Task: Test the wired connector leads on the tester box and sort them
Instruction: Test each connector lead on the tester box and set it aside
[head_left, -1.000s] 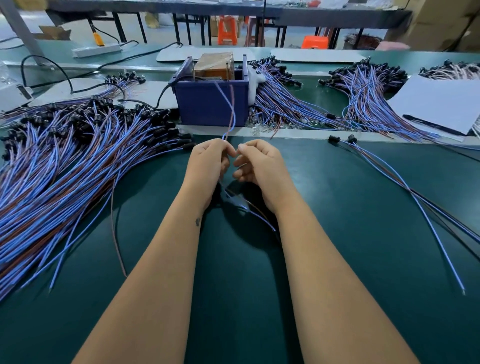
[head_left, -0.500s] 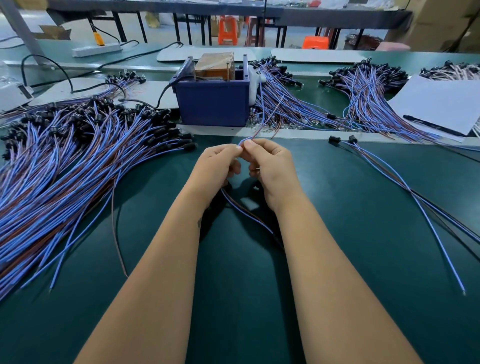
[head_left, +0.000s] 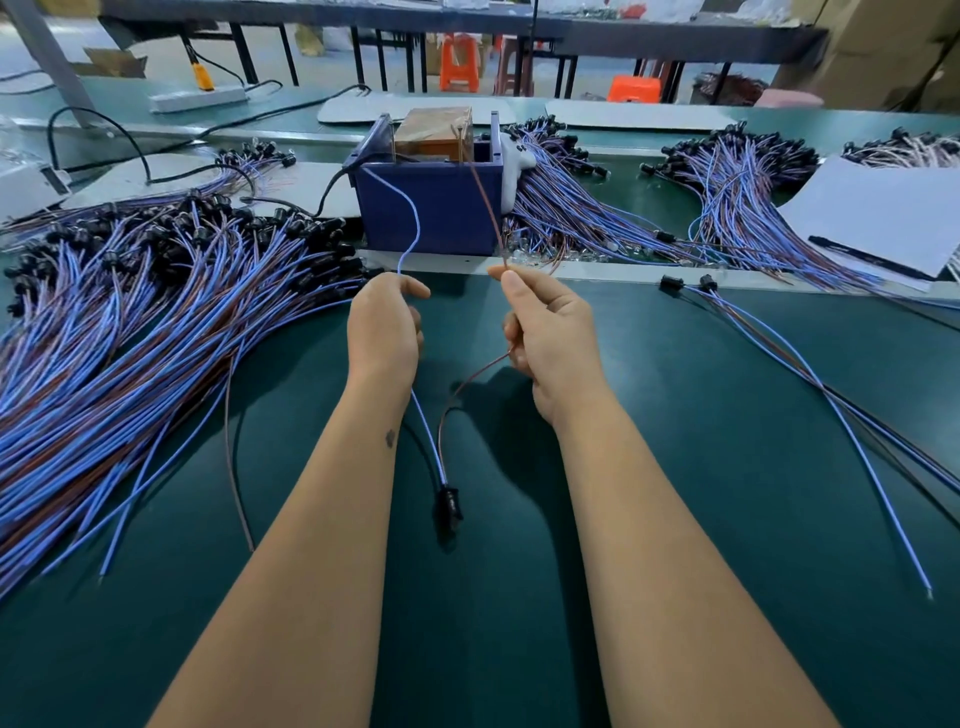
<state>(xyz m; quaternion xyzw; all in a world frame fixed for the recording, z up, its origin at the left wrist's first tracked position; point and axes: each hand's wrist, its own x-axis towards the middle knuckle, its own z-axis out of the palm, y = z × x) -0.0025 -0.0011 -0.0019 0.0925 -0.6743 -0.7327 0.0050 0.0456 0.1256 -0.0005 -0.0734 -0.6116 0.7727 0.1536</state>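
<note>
Pinching blue wire (head_left: 410, 218) in your left hand (head_left: 384, 327), brown wire (head_left: 483, 197) in right hand (head_left: 550, 332); both reaching tester box (head_left: 431, 208), connector (head_left: 449, 506) dangling.

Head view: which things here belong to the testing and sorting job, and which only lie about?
Job:
- blue wire, pinched by left hand
- brown wire, pinched by right hand
- connector, hanging below
- tester box
- left pile of leads
- two leads at right

Lying about:
- paper
- power strip
- stools
</note>
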